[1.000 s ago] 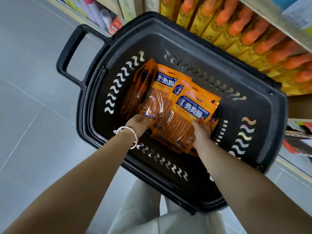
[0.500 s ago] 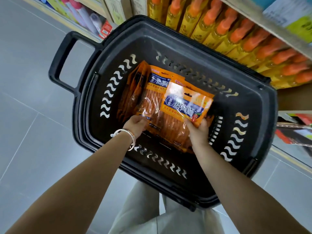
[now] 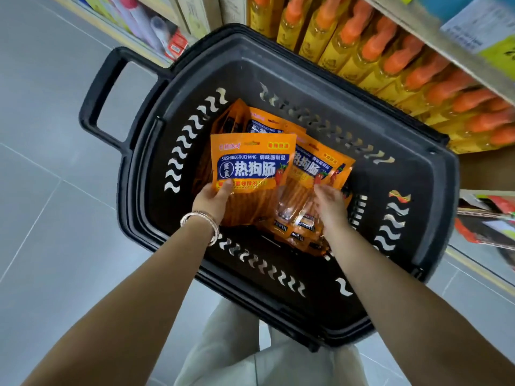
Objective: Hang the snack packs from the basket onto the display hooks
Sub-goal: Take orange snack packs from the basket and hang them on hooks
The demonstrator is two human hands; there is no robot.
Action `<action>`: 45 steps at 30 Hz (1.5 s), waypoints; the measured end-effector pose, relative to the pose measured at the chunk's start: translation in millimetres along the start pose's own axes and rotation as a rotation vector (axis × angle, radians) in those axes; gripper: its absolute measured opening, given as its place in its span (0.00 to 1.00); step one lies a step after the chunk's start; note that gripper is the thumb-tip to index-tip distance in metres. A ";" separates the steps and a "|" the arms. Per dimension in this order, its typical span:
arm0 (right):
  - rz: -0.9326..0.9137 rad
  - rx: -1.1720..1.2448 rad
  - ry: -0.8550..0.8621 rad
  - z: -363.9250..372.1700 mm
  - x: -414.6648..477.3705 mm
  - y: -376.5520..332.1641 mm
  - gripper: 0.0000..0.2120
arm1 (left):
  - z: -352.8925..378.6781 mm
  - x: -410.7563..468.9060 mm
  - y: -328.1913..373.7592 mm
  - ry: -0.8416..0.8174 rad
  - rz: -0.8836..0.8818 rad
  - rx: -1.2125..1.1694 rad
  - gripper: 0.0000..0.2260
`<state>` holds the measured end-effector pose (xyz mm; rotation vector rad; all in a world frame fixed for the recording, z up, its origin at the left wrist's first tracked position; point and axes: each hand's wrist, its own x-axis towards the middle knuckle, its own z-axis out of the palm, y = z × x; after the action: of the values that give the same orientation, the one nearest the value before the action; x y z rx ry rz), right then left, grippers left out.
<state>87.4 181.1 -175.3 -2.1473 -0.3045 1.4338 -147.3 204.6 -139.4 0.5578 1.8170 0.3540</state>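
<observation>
Left hand (image 3: 211,200) grips one snack pack (image 3: 250,162) at its lower edge; right hand (image 3: 331,207) grips a second pack (image 3: 315,168). Both are inside the basket (image 3: 423,174), over further packs (image 3: 262,123), count unclear; walls well apart.

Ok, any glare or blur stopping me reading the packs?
Head view: front pack label in the left hand reads sharp; glare streaks the clear film of the second pack in the right hand; shelf bottles at the right edge blur; wide lens bows the basket rim.
</observation>
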 end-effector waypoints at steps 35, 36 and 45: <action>-0.522 0.278 0.292 -175.8 -219.6 -0.5 0.10 | 6.6 -205.8 64.8 -0.130 0.507 0.130 0.14; -0.542 0.303 0.321 -192.1 -226.9 1.6 0.11 | 14.2 -222.9 66.8 -0.116 0.539 0.148 0.20; -0.883 0.226 0.580 -381.2 -298.9 33.5 0.20 | 122.2 -387.2 74.6 -0.175 0.943 0.058 0.19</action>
<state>306.9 -102.1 152.5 -1.7676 -0.7054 0.3186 77.1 54.4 172.9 1.4303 1.2970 0.8479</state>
